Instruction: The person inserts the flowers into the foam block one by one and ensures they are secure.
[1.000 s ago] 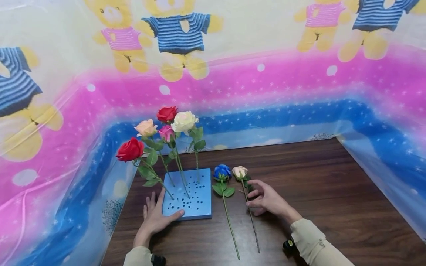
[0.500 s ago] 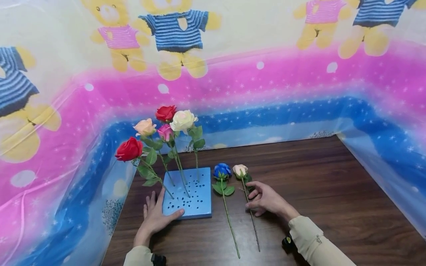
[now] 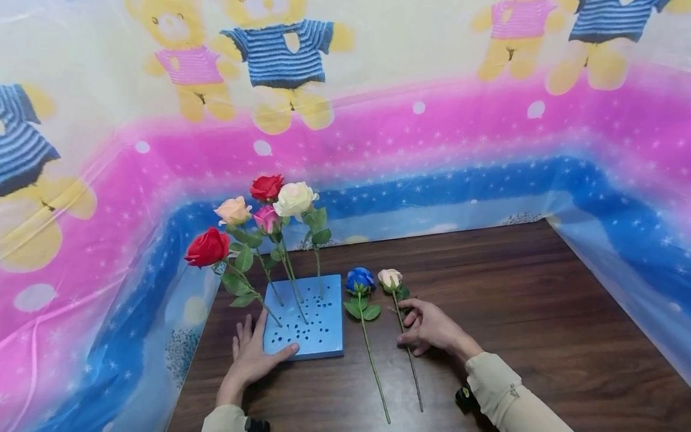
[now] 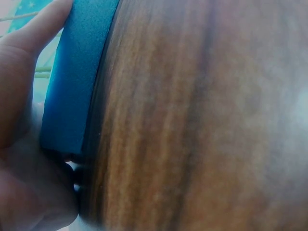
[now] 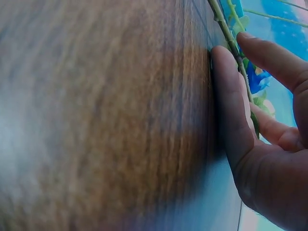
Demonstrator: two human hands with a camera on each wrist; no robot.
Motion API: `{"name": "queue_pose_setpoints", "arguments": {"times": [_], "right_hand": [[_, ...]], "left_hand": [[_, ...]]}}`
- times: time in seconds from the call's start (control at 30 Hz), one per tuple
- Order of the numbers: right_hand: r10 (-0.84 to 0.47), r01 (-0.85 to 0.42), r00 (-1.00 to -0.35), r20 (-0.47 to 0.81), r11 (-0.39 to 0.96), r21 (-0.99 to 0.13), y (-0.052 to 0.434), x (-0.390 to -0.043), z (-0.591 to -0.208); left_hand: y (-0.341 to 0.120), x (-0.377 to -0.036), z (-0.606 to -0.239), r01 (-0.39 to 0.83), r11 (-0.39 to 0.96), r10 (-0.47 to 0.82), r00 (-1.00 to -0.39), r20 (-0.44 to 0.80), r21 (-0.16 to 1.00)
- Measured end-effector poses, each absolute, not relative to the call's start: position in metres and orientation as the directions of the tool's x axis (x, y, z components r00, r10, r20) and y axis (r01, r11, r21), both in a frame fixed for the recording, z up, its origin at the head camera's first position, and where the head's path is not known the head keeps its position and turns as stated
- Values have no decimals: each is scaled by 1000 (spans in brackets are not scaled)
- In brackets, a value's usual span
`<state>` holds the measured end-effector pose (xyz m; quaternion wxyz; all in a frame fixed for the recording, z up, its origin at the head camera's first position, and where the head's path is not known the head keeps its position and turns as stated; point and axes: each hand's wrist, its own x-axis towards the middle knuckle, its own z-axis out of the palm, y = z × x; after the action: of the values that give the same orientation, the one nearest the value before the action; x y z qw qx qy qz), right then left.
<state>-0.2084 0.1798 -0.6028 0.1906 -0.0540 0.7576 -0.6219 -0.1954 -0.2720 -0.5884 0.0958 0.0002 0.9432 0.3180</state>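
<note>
The right hand [image 3: 432, 329] has slid a little nearer along the stem of the cream rose [image 3: 390, 278] lying on the table. Its fingers [image 5: 230, 103] have drawn closer in around that stem, now touching it.

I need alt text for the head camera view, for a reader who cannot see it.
A right hand touches the stem of a cream rose lying on a wooden table beside a blue rose. The left hand rests on a blue foam block holding five upright roses.
</note>
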Motion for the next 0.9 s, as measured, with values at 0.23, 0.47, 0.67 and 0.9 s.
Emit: {"name": "queue_pose_setpoints", "arguments": {"times": [0.23, 0.47, 0.67, 0.9], "right_hand": [[-282, 147, -932, -225, 274, -951, 174, -209, -602], [-299, 161, -927, -227, 230, -960, 176, -206, -600], [-322, 185, -915, -241, 197, -963, 176, -205, -598], [-315, 198, -914, -255, 201, -959, 175, -205, -595]], "left_hand": [[-272, -196, -586, -52, 790, 64, -984, -167, 611], [-271, -196, -586, -74, 808, 59, -977, -205, 585], [-271, -195, -584, -80, 811, 54, -976, -210, 580], [-270, -195, -586, -55, 791, 63, -983, -171, 609]]}}
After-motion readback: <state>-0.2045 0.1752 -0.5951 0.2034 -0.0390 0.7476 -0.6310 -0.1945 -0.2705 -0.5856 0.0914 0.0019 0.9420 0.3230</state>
